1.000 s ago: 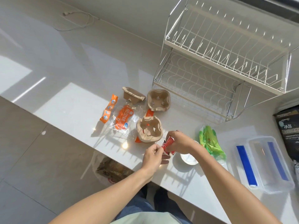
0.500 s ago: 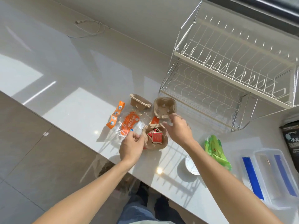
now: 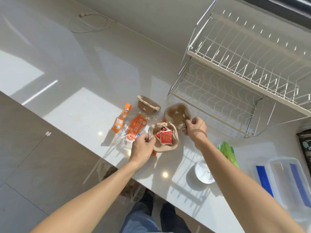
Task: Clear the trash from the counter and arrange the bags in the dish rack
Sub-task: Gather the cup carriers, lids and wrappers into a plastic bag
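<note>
Three brown pulp cup holders lie on the white counter [image 3: 70, 105]. The near holder [image 3: 165, 146] has red sauce packets [image 3: 165, 136] in it, and my left hand [image 3: 143, 146] grips its left rim. My right hand [image 3: 195, 126] pinches the near edge of the second holder [image 3: 176, 112]. The third holder [image 3: 147, 104] lies tipped behind. An orange strip wrapper [image 3: 121, 118] and a clear orange-printed wrapper [image 3: 136, 127] lie to the left. A green bag [image 3: 228, 152] rests right of my right forearm. The white wire dish rack [image 3: 235, 78] stands behind, with nothing in it.
A clear plastic box with blue clips [image 3: 286, 180] sits at the right edge, and a dark package [image 3: 305, 145] behind it. A small clear lid [image 3: 202, 172] lies near the counter's front edge. A white cable [image 3: 89, 22] lies far back. A bag [image 3: 117, 180] hangs below the counter.
The red packet I held in both hands now lies in the near cup holder. My left hand moved to that holder's rim and my right hand reached back and took the second holder's edge.
</note>
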